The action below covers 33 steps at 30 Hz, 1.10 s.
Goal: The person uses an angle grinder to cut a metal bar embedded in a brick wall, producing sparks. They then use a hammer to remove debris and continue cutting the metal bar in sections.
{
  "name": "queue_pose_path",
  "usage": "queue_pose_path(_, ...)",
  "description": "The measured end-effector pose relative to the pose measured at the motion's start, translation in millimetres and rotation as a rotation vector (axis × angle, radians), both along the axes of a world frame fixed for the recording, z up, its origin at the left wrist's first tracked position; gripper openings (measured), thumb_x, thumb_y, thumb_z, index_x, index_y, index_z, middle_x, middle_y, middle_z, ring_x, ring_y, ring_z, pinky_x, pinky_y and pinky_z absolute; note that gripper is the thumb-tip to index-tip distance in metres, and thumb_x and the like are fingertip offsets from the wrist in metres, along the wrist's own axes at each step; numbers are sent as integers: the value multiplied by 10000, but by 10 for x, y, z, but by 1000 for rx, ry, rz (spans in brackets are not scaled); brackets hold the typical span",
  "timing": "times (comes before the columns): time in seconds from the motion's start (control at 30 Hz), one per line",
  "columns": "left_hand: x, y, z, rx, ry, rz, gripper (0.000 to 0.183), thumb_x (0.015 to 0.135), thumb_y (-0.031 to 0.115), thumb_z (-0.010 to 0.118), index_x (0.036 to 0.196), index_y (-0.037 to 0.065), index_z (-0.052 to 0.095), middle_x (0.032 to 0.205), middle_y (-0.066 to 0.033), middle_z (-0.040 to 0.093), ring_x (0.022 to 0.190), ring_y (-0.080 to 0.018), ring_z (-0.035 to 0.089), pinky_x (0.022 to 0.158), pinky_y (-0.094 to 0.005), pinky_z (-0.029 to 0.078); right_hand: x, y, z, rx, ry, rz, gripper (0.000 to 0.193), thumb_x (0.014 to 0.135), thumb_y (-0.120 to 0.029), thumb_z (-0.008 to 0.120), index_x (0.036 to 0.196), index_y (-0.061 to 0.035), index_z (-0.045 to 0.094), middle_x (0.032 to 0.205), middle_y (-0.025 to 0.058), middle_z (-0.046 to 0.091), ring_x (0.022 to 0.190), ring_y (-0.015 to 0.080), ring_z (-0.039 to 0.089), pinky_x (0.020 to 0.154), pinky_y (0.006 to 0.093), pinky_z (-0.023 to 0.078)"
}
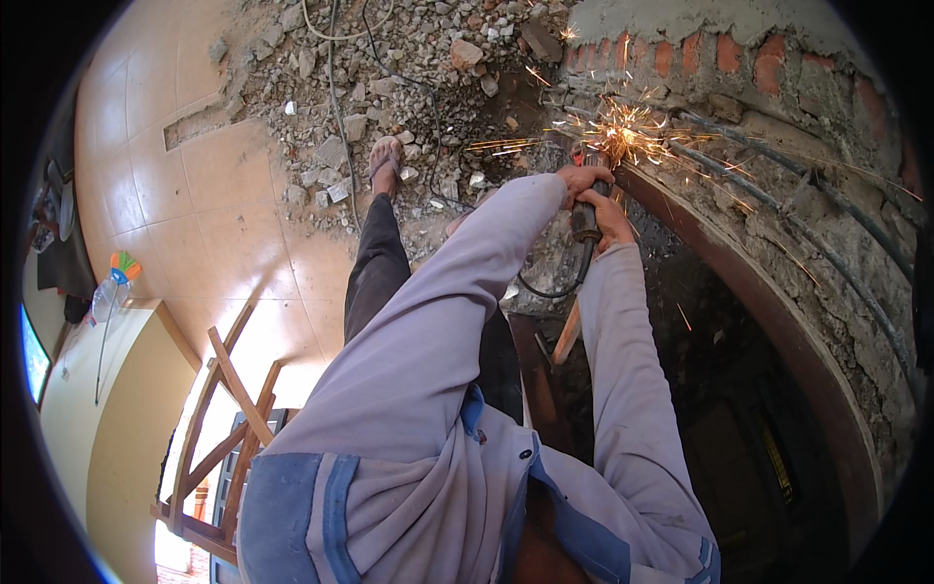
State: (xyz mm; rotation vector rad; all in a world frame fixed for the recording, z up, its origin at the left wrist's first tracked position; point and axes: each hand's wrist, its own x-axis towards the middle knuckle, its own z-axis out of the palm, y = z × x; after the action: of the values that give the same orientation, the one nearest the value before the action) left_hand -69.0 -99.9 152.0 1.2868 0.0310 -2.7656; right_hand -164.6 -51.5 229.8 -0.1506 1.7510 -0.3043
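Observation:
An angle grinder with a dark body is gripped by both of my hands, its head pointing away from me. My left hand is closed round its front part. Just behind it, my right hand wraps the body from the right. Bright orange sparks spray from the grinder's head beside grey metal bars along the broken wall. The glare hides the disc and the exact point of contact. From the tool's rear a black cable loops down and left.
Rubble covers the floor ahead, with cables lying across it. My sandalled foot rests at its edge. On the right are exposed bricks and a brown frame. A wooden trestle stands left on tiles.

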Motion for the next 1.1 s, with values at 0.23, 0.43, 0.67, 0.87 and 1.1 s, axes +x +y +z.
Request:
queue_pose_path(0.23,85,-75,135,-138,-120,-143,423,819,378,722,1028,14,670,896,-112,717,722,-238,681,678,-386,561,-54,45,-137,-33,54,73,324,744,-223,753,958,16,701,823,86,703,641,197,665,574,326,517)
queue_pose_path(0.43,6,56,-90,-314,21,-37,452,804,378,738,1045,4,660,913,-128,712,738,-222,671,671,-374,551,-45,51,-116,-30,-22,-12,323,741,-226,748,953,15,711,833,94,710,633,207,661,573,336,521)
queue_pose_path(0.67,180,9,84,-298,144,15,460,807,397,741,1066,25,663,945,-124,716,742,-217,667,671,-386,540,-20,13,-59,-62,6,5,304,741,-202,747,950,16,706,820,84,705,632,206,666,563,335,520)
queue_pose_path(0.87,66,-53,133,-34,-3,-78,444,810,390,738,1059,30,667,963,-126,720,765,-231,682,712,-407,557,-29,21,-79,-58,-1,-1,272,754,-193,740,928,14,712,797,77,698,619,196,653,561,334,515)
queue_pose_path(1.1,-55,17,-93,-23,6,-50,419,813,354,727,1030,1,661,921,-128,721,733,-245,687,685,-402,571,-6,14,-13,-83,-71,-26,231,799,-187,698,930,2,682,753,94,686,564,231,658,489,365,535)
